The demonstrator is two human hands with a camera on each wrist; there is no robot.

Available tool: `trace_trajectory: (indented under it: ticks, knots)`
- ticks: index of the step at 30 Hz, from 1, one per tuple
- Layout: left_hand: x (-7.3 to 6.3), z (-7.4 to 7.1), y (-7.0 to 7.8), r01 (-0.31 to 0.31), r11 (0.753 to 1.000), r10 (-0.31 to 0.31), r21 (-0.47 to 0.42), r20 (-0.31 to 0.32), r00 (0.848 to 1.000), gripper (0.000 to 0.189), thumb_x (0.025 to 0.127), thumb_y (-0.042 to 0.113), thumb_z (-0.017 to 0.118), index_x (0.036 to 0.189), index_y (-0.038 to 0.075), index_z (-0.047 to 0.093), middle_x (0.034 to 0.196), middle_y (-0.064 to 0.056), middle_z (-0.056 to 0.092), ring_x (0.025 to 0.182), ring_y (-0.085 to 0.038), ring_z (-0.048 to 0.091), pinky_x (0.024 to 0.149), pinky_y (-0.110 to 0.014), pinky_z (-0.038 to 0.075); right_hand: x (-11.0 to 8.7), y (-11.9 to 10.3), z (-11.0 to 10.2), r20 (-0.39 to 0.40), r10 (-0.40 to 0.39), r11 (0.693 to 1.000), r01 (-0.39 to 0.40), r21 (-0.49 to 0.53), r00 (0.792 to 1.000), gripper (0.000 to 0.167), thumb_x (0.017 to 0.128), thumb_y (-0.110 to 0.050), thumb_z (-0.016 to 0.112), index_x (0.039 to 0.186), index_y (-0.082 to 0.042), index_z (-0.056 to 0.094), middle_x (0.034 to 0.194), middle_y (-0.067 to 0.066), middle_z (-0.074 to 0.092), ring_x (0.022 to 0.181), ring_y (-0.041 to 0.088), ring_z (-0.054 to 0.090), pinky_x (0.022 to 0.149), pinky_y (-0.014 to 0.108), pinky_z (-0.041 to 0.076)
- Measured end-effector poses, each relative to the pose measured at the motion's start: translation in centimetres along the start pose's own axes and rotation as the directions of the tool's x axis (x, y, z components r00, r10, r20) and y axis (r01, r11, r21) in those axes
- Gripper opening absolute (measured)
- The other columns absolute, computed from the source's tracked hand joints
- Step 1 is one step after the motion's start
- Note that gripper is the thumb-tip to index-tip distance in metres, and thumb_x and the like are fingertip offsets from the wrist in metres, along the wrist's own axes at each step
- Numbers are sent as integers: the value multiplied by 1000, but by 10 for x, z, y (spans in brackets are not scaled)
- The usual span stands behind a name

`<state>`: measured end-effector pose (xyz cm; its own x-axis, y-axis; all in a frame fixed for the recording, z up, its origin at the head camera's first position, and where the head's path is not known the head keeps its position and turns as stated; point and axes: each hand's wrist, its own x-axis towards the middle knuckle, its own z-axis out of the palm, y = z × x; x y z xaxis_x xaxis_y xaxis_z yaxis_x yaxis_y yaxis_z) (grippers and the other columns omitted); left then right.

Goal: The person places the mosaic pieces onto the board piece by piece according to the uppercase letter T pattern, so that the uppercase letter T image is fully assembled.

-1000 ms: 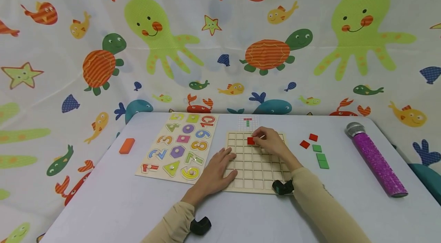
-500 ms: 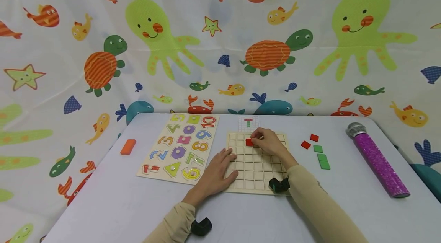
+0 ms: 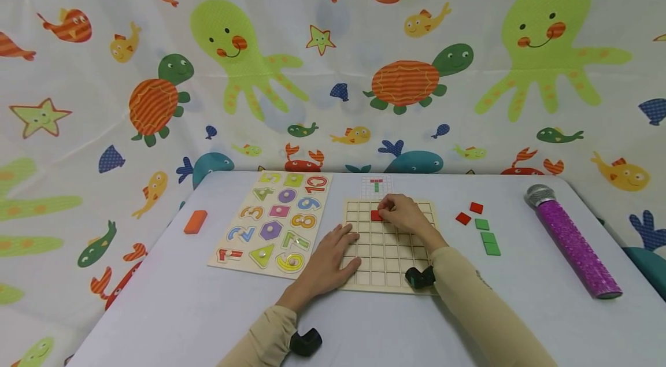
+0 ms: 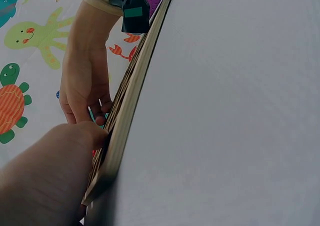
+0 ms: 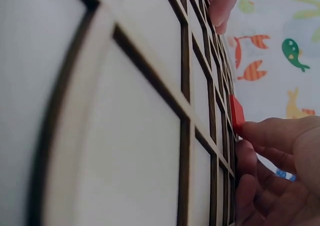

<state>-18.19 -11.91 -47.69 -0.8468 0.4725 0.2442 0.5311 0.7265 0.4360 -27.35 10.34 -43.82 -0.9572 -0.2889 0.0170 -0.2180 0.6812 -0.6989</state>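
My right hand [image 3: 406,215] holds a red square tile [image 3: 376,215] by its right side, near the far edge of a wooden grid board [image 3: 380,266]. In the right wrist view the thumb meets the corner of the red tile [image 5: 236,115], which lies at the grid lines; the other fingers curl below it. My left hand [image 3: 330,257] rests on the board's left edge with its fingers extended. The left wrist view shows the board's side [image 4: 132,101] beside that hand.
A number-and-shape puzzle board [image 3: 270,219] lies left, beyond it an orange block [image 3: 195,222]. Behind the grid is a pattern card [image 3: 377,185] with a red-and-green T. Loose red tiles [image 3: 463,218], green tiles [image 3: 488,237] and a purple microphone [image 3: 577,245] lie right.
The right hand and the red tile have shifted slightly left and nearer on the grid, then settled. The left hand stays in place on the board.
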Motion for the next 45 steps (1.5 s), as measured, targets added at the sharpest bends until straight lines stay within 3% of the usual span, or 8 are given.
trace_trajectory:
  ticks: [11,18,24,34,45]
  knots:
    - [2,2,3,-11,1000,11,-3,0,1000,50,93,38,52,135,12,47,150,-10,37,144,-29,26,116,-49,24,-3,2,-2,-13,19,1000,-19,-18,1000,15,89,-18,60,97,-7,65,87,7,63,76,18,54,66,28,44]
    - [2,3,4,-16,1000,16,-8,-8,1000,50,93,38,52,136,12,47,150,-10,37,143,-30,26,115,-51,25,-4,7,-4,-5,23,999,-22,25,1000,17,92,-21,58,99,-8,64,90,8,63,79,19,54,66,27,45]
    - [2,4,2,-12,1000,12,-5,-10,1000,50,93,38,52,136,12,47,150,-10,37,143,-30,26,115,-50,25,-6,11,-8,-11,-4,999,5,50,1000,19,94,-23,56,103,-8,64,97,8,65,88,20,59,75,32,50]
    - [2,3,0,-16,1000,16,-2,-12,1000,51,93,39,52,136,13,47,151,-9,37,144,-29,26,115,-49,25,-16,16,-25,-60,-36,997,40,64,998,21,96,-20,54,107,-4,63,102,11,66,93,24,60,79,39,52]
    - [0,2,-1,-8,1000,9,18,-22,1000,49,93,39,52,135,14,48,149,-9,39,143,-29,27,116,-48,25,-24,33,-44,-92,12,999,-8,40,996,20,96,-20,53,108,-6,62,104,12,65,93,24,59,79,34,50]
